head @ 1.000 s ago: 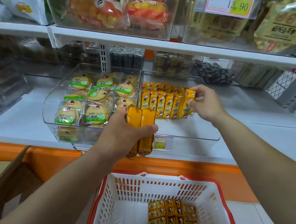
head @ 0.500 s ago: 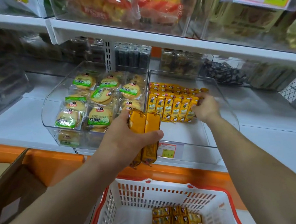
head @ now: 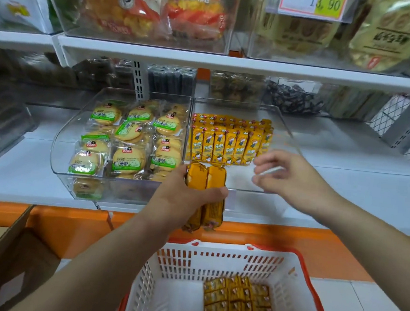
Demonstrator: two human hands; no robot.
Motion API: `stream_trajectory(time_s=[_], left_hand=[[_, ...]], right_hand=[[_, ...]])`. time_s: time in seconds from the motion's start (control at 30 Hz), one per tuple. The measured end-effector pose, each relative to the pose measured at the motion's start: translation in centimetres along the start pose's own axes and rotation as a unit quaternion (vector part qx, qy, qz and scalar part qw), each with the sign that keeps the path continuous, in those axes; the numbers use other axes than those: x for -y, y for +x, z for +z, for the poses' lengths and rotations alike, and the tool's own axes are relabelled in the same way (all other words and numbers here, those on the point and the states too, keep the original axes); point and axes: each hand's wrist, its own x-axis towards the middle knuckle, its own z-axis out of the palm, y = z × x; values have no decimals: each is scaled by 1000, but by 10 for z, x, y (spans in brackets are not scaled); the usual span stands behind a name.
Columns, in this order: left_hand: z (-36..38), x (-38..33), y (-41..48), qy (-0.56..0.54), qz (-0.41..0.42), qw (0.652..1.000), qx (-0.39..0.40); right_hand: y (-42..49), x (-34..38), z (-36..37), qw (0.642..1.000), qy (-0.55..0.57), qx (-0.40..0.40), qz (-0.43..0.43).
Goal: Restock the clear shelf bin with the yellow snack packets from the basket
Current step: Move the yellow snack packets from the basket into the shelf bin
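Note:
My left hand (head: 179, 200) grips two yellow snack packets (head: 207, 181) upright in front of the clear shelf bin (head: 281, 128), at its front lip. Inside that bin stand rows of the same yellow packets (head: 227, 145), filling its back left part. My right hand (head: 290, 177) hovers over the bin's front right corner, blurred, fingers apart and holding nothing. Below, a white basket with a red rim (head: 294, 286) holds several more yellow packets (head: 238, 308) stacked along its right side.
A second clear bin (head: 66, 140) on the left holds round biscuit packs with green labels. The shelf above (head: 234, 63) overhangs with bagged snacks and price tags. A cardboard box (head: 10, 261) stands at lower left. An orange ledge (head: 291, 243) runs under the shelf.
My right hand has let go of the packet it set at the right end of the row and pulled back toward me, now open. My left hand kept its two packets.

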Motion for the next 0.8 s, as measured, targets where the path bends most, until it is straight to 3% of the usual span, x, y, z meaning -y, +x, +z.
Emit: stream_trajectory(time_s=[0.2, 0.37, 0.57, 0.8], left_hand=[[25, 6, -13, -2, -2, 998, 70], [36, 4, -27, 27, 40, 992, 120], [34, 7, -28, -29, 34, 993, 111], [30, 9, -25, -22, 24, 992, 119]], right_hand=[[-57, 7, 12, 984, 142, 87, 55], [-60, 10, 9, 988, 112, 85, 60], [-57, 6, -10, 958, 261, 91, 73], [-55, -1, -13, 954, 277, 80, 79]])
